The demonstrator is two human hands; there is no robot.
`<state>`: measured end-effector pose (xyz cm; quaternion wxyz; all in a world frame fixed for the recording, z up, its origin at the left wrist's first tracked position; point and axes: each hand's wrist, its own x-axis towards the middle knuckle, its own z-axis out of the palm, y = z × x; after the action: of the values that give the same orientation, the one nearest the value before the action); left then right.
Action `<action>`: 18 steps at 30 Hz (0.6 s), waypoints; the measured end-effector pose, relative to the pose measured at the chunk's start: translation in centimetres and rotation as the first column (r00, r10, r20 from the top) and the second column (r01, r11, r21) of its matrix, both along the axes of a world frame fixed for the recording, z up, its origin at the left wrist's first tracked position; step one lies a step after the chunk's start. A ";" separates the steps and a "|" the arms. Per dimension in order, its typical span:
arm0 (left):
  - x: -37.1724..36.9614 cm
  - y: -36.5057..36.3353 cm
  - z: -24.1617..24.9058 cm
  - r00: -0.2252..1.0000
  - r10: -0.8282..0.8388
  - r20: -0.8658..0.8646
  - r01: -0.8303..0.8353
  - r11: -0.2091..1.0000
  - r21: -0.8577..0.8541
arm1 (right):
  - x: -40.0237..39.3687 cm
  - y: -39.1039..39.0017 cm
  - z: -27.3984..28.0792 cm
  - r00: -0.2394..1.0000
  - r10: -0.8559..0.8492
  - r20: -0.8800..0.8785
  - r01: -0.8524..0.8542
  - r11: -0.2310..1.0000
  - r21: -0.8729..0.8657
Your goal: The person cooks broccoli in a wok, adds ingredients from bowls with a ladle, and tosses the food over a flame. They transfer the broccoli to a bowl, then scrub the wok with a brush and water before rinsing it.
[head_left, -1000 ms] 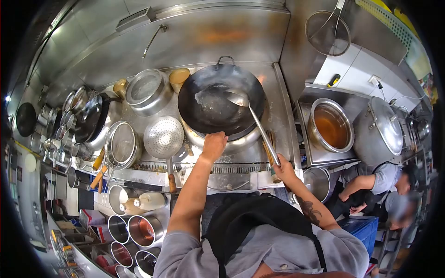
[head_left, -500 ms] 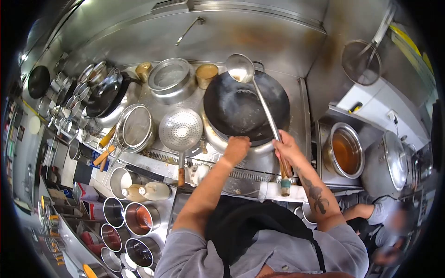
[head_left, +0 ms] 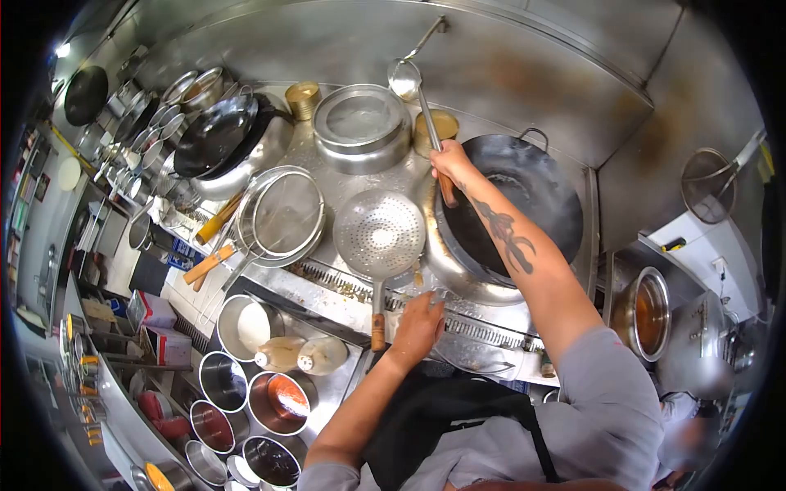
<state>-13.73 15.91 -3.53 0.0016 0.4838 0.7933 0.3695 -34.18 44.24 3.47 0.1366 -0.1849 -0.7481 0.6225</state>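
My right hand [head_left: 449,161] grips the wooden-ended handle of a long steel ladle [head_left: 424,114]. The ladle's bowl is raised at the back wall, by the end of the wall spout [head_left: 430,34]. Under my right forearm sits a dark wok [head_left: 536,184] on its burner, partly covered by the arm; no food shows in it. My left hand [head_left: 417,329] is low at the stove's front edge, fingers curled, just right of the wooden handle of a perforated skimmer [head_left: 380,233]. What those fingers hold, if anything, is hidden.
A lidded-looking steel pot [head_left: 363,139], a tin [head_left: 304,100] and a yellowish container [head_left: 442,124] stand behind. Stacked strainers [head_left: 286,214] lie left. Sauce pots [head_left: 280,401] and squeeze bottles [head_left: 322,355] are front left; a pot of brown liquid [head_left: 651,315] stands right.
My right hand has carried the ladle from over the wok up and left to the spout. My left hand has come away from the wok's near rim toward the stove front. The view has shifted.
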 end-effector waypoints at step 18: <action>-6.3 0.2 0.4 0.982 0.131 0.134 -0.145 0.984 0.100 | -1.6 -1.3 3.5 0.954 0.220 -0.203 -0.192 -0.071 -0.979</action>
<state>-20.07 16.10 -3.13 0.0001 0.4025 0.8019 0.4415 -35.74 42.94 6.95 -0.1406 -0.1169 -0.0931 0.9787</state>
